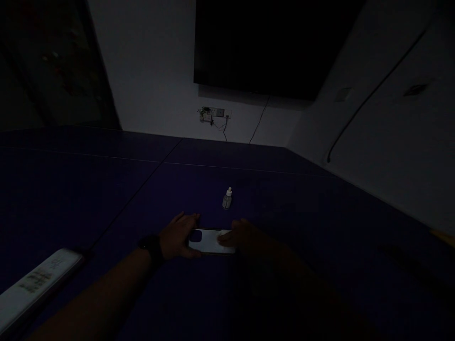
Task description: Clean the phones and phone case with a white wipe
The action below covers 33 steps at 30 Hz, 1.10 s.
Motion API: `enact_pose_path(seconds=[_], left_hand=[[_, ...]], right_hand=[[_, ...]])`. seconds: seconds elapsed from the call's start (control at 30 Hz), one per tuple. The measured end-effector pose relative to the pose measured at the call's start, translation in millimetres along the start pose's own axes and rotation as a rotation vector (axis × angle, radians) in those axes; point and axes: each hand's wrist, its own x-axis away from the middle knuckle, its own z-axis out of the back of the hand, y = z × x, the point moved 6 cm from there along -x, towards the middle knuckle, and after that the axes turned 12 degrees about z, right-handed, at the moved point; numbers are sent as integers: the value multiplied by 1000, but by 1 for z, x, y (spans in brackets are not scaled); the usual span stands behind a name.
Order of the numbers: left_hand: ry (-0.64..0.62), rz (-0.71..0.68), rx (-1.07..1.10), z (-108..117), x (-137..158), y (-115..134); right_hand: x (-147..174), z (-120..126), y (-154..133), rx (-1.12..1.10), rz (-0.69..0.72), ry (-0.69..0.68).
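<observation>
A light phone case [209, 245] with a dark camera cutout lies flat on the dark purple surface [170, 298], its long side running left to right. My left hand [180, 237], a dark band on its wrist, grips the case's left end, thumb along the near edge and fingers at the far edge. My right hand [241, 235] is over the right end, its fingers pressing a small whitish wad [222, 233] onto the case; the wad is partly covered and dim. Beyond the case stands a small clear dropper bottle [226, 201] with a white top, upright and touched by neither hand.
At the lower left lies a long white box [42, 284] with markings. A wall with sockets and cables [215, 113] rises behind the surface, beneath a large dark screen [263, 47]. Another cable [377, 90] runs down the right wall. The room is very dim.
</observation>
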Motion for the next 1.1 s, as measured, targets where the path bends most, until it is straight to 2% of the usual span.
enact_pose_path(seconds=[0.13,0.2,0.37,0.47,0.53,0.7,0.8,0.97,1.1], left_hand=[[10,-13,2,-1,0,-1],[8,-12,14,-1,0,-2],[9,-31,40,0,0,-2],[4,-36,34,-2,0,-4],[6,-28,31,-2,0,-5],[12,-26,32,0,0,-2],[-2,-11,17,0,0,-1],[7,-3,-5,-1,-1,0],[-10,-1,2,-1,-1,0]], right_hand=[[4,1,9,-73,-140,-39],[8,6,11,-62,-163,-49],[2,4,-7,5,-76,-109],[-3,-1,-18,30,-7,-91],[-1,0,-18,21,-3,-72],[14,8,-4,-3,-131,-114],[12,7,-10,20,-82,-92],[-6,-11,-22,50,14,-34],[-6,-13,-13,12,25,-9]])
